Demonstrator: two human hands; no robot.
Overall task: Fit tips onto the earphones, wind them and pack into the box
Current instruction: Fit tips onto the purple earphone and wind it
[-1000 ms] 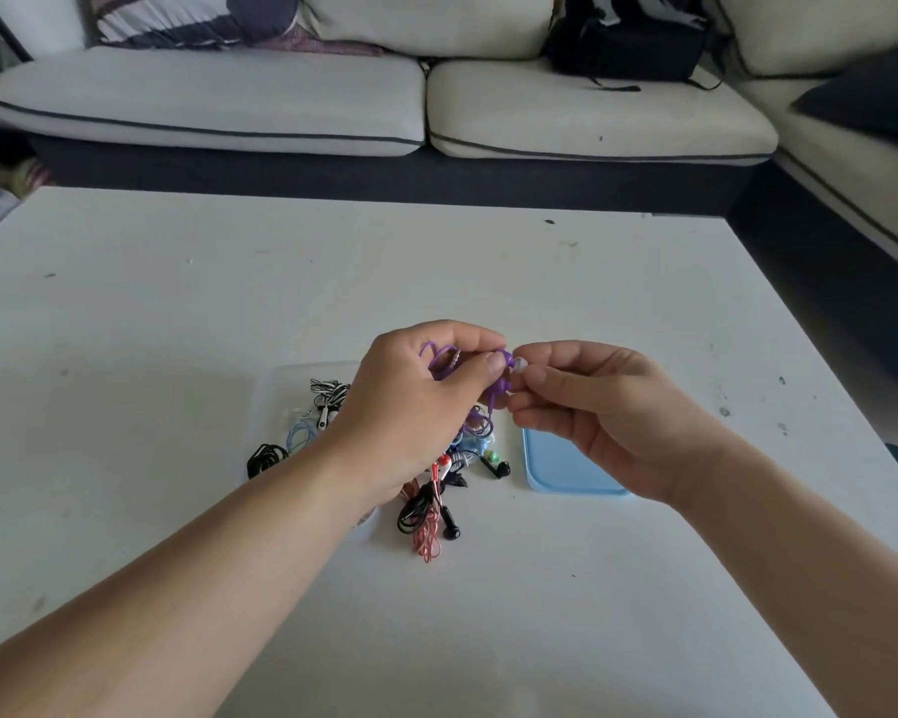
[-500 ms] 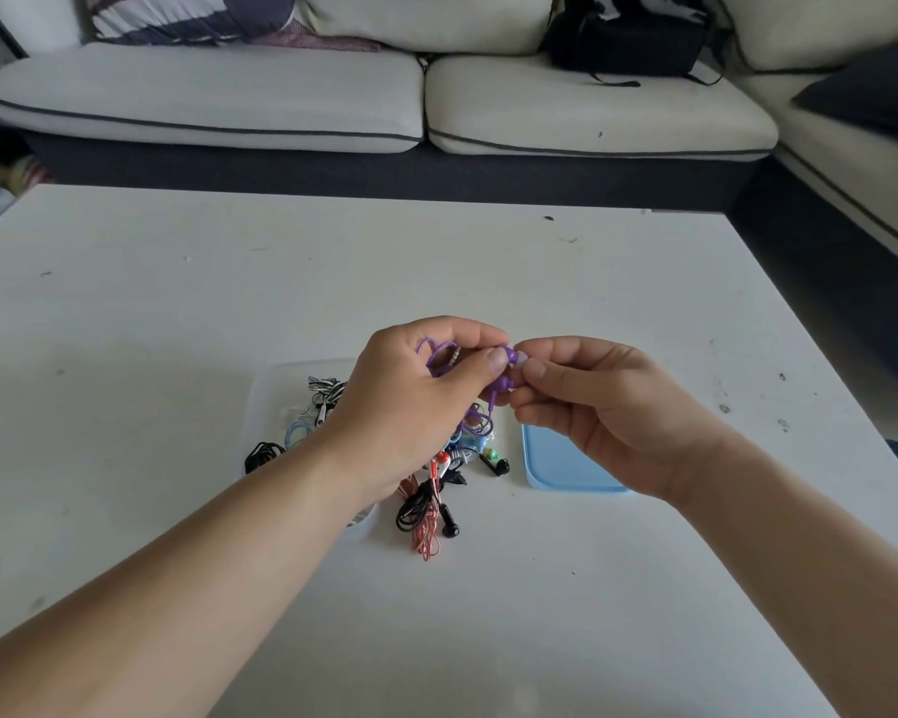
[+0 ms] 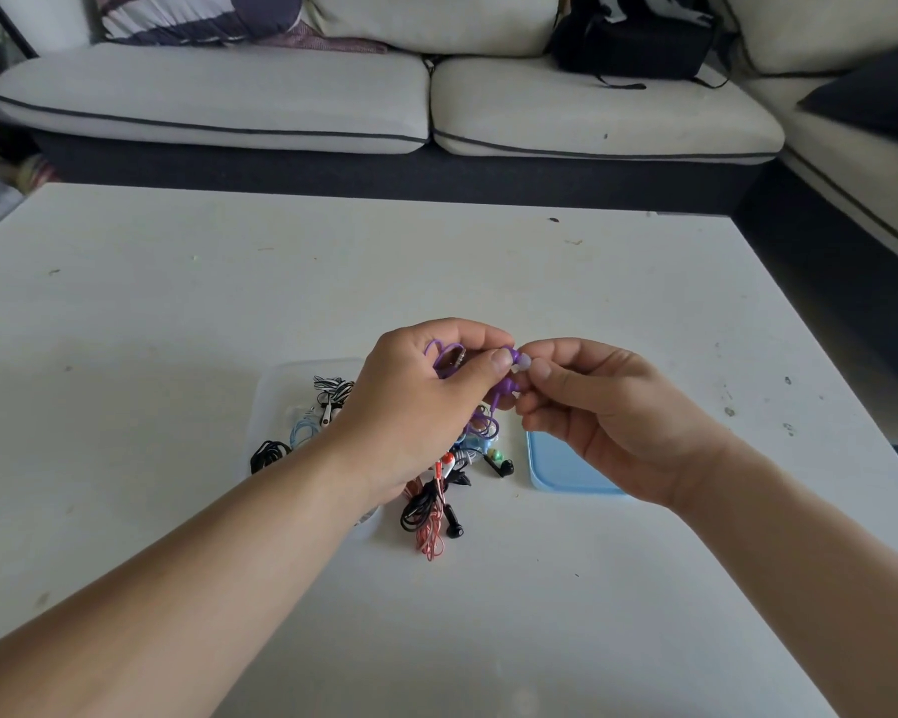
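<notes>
From my feed, the biggest thing is the pale sofa [image 3: 213, 95] across the far side, with a striped cushion [image 3: 198, 15] at its left end and a black bag [image 3: 633, 44] on the right seat. In front of it is the white table [image 3: 488, 282], marked here and there with small dark specks.

Both forearms reach in from the bottom edge, and the hands meet above the middle of the table. The left hand [image 3: 416, 406] is curled, with its thumb and forefinger gripping the bud of the purple earphones [image 3: 504, 393]. I can see a loop of the cord and the metal plug tucked inside that fist, and more cord hangs down below it. The right hand [image 3: 607, 412] pinches a small whitish tip [image 3: 522, 362] between thumb and forefinger, right at the end of that purple bud. I cannot tell whether the tip is fully seated.

On the table under the hands, a blue lid [image 3: 556, 469] lies flat to the right. A clear box [image 3: 281, 386] sits to the left, partly hidden by the left wrist, with striped earphones [image 3: 333, 391] inside it. A black coil [image 3: 268, 453] lies at the box's near edge. Between box and lid is a tangled pile of earphones [image 3: 436, 505] in black, red and blue.
</notes>
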